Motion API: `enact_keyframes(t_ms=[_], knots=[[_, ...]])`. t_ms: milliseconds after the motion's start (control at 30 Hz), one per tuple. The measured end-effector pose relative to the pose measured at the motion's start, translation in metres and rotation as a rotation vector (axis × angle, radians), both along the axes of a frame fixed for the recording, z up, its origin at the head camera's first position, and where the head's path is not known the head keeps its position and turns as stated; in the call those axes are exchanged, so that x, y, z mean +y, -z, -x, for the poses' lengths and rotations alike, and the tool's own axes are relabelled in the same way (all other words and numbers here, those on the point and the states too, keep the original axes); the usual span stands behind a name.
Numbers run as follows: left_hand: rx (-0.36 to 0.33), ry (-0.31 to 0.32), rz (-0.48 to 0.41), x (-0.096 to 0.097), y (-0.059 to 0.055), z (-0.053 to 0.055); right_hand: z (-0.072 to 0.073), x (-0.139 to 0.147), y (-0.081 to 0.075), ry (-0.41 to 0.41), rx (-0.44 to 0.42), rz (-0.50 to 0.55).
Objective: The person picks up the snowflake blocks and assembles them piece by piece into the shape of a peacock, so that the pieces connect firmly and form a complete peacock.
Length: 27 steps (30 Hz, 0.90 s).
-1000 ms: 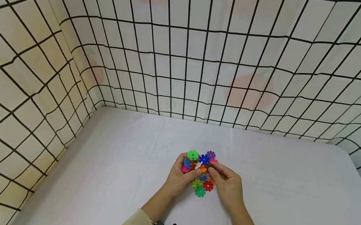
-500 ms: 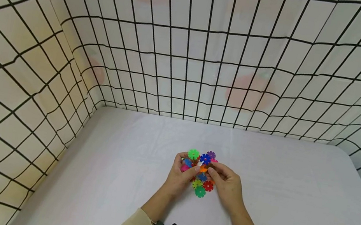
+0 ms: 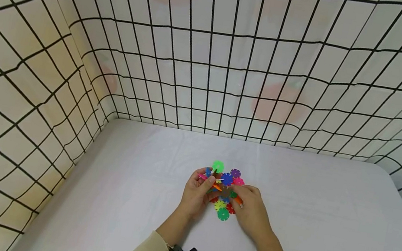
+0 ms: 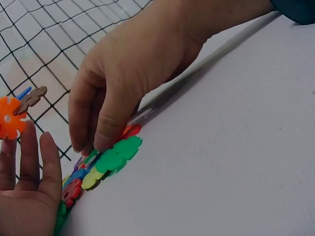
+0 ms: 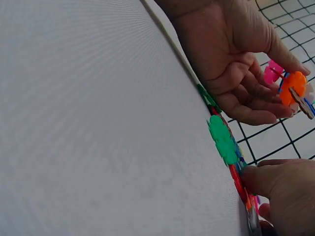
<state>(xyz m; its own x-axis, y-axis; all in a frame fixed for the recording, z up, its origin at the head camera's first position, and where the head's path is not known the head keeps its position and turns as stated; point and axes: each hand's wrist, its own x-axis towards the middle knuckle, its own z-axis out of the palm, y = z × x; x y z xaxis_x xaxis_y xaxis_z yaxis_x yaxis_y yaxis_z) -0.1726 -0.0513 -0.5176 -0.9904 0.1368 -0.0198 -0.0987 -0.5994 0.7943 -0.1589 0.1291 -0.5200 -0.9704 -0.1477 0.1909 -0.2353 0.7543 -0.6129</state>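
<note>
My left hand (image 3: 196, 192) pinches a small cluster of joined flower-shaped interlocking discs, raised over the pile. An orange disc (image 4: 9, 118) with a brown disc (image 4: 32, 100) slotted into it shows in the left wrist view; a pink disc (image 5: 273, 72) belongs to the same cluster in the right wrist view. Bent over the loose discs is my right hand (image 3: 252, 210), thumb and fingertips down among them beside a dark green disc (image 3: 233, 195) and an orange one. Its fingertips are partly hidden, so a grip on a disc cannot be made out.
Loose discs lie close around both hands, among them a teal-green disc (image 3: 223, 214), a purple disc (image 3: 235, 173) and a bright green disc (image 3: 218, 166). White cloth covers the table (image 3: 131, 167). Black grid netting (image 3: 214, 66) stands behind and at the sides.
The left hand has drawn slightly left with the cluster, which has turned. The right hand has moved away from the cluster and down to the loose discs, its fingers more bent.
</note>
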Motion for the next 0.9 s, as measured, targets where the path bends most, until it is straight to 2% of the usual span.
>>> enact_keyframes(t_ms=[133,267,433,567,633,733,800,900], knots=[[-0.007,-0.007,0.037,0.001,0.000,0.001,-0.002,-0.001,-0.005,0.022,0.012,0.000],[-0.002,-0.005,0.106,0.001,0.001,0.001,-0.003,-0.001,-0.006,0.042,-0.005,0.071],[0.001,0.061,0.164,0.001,0.000,-0.001,-0.002,0.002,-0.004,0.064,0.004,0.172],[0.022,0.100,0.242,0.000,-0.002,-0.002,0.001,0.004,-0.005,0.139,0.063,0.230],[0.057,0.095,0.331,-0.001,-0.003,-0.004,0.002,0.005,-0.006,0.191,0.072,0.301],[0.111,0.086,0.462,-0.001,-0.005,-0.007,0.002,0.007,-0.010,0.252,0.052,0.468],[0.157,0.079,0.526,0.000,-0.006,-0.009,0.002,0.007,-0.013,0.252,0.044,0.602],[0.201,0.085,0.565,0.001,-0.006,-0.011,0.002,0.007,-0.018,0.209,0.046,0.769]])
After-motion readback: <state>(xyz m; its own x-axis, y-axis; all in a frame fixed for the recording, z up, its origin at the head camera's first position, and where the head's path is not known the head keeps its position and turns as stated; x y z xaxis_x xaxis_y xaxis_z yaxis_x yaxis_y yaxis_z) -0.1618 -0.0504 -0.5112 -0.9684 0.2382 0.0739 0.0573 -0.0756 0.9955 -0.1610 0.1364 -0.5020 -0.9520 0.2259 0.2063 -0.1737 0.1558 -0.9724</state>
